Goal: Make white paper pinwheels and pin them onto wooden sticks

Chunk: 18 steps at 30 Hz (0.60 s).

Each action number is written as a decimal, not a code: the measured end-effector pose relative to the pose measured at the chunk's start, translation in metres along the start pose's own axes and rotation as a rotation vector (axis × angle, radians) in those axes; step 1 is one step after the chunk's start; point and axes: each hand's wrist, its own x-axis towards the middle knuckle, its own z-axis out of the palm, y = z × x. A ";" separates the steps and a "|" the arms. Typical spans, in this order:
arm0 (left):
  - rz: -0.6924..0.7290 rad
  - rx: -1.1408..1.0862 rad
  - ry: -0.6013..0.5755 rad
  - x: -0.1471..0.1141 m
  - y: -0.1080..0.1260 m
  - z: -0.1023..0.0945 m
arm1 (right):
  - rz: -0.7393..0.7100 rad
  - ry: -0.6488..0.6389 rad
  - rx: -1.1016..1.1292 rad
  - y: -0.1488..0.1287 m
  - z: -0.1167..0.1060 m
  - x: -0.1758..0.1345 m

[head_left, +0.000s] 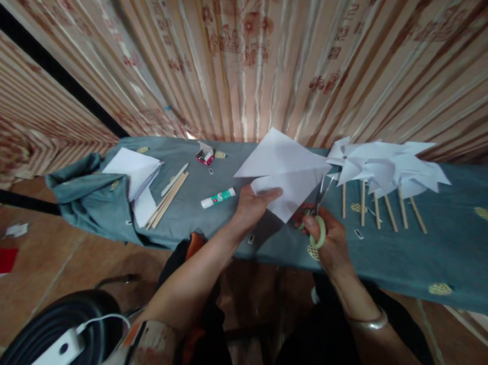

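My left hand (253, 205) pinches a white sheet of paper (286, 163) by its near left side, thumb lying on top. The sheet is turned like a diamond above the table, with a slit running in from its left edge. In my right hand (331, 237) is a pair of scissors (318, 223) with pale green handles, fingers through the loops. Their metal blades stand apart close to the sheet's right corner; whether they touch the paper I cannot tell. Several white paper pinwheels (383, 166) on wooden sticks lie just right of the scissors.
A green and white glue stick (218, 198) lies left of my left hand. Further left are wooden sticks (168, 200), a white pen (174, 179), a small red box (205, 153) and a stack of white paper (135, 173). A patterned curtain (251, 67) hangs behind the cloth-covered table (462, 256).
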 end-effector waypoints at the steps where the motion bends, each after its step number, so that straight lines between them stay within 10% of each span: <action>1: 0.027 -0.017 0.021 0.002 0.002 -0.002 | 0.005 -0.037 -0.014 0.001 -0.001 -0.005; 10: 0.076 -0.044 0.080 0.011 0.014 -0.007 | 0.120 -0.383 -0.228 0.016 0.005 -0.038; 18: 0.048 -0.006 0.043 0.006 0.007 0.000 | 0.172 -0.390 -0.174 0.020 0.002 -0.034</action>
